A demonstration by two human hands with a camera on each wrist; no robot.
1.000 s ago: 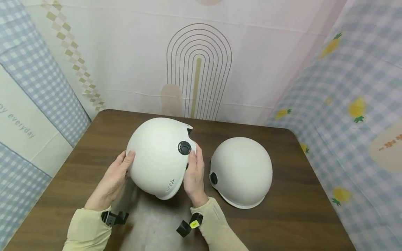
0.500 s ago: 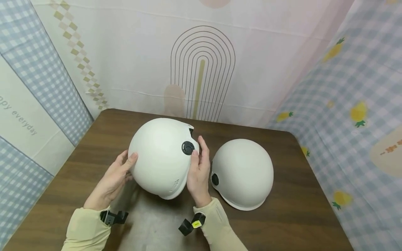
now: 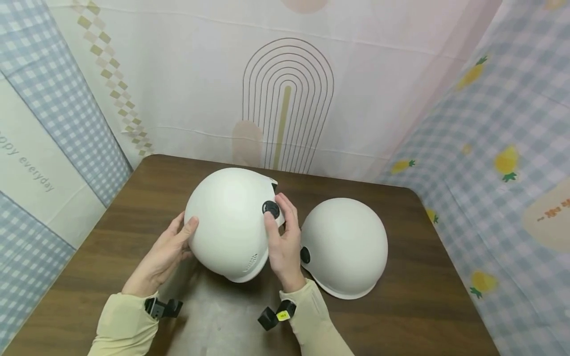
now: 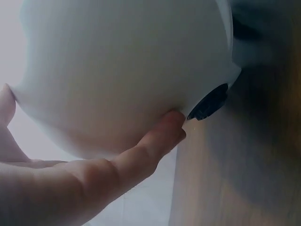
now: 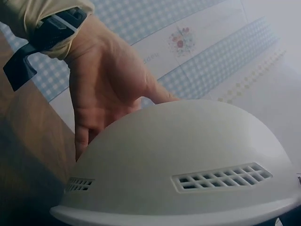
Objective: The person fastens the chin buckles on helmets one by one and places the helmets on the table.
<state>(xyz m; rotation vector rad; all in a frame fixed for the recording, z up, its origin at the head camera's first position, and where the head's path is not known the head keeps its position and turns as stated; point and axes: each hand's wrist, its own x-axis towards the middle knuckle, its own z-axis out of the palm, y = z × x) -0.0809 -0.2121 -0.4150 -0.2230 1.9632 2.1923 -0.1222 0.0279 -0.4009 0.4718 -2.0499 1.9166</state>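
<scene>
A white helmet (image 3: 227, 222) with a round black side disc (image 3: 270, 209) is tilted on its side in front of me. Its vent slots (image 5: 225, 178) show in the right wrist view. My left hand (image 3: 166, 252) holds the dome from the left, thumb on top and fingers spread along the lower side. At the other side, my right hand (image 3: 285, 242) has its thumb at the disc's lower edge and its fingertips at the disc's far side, by the rim. Part of the right fingers is hidden behind the helmet in the right wrist view. The helmet's inside is out of sight.
A second white helmet (image 3: 345, 242) sits dome up on the brown wooden table (image 3: 414, 296), close to the right of my right hand. A patterned cloth (image 3: 187, 89) hangs behind the table, with checked cloth (image 3: 472, 188) along the right side.
My right hand has shifted from the rim up to the black disc, its thumb now touching it. The held helmet has moved slightly right in view; the left hand keeps its hold.
</scene>
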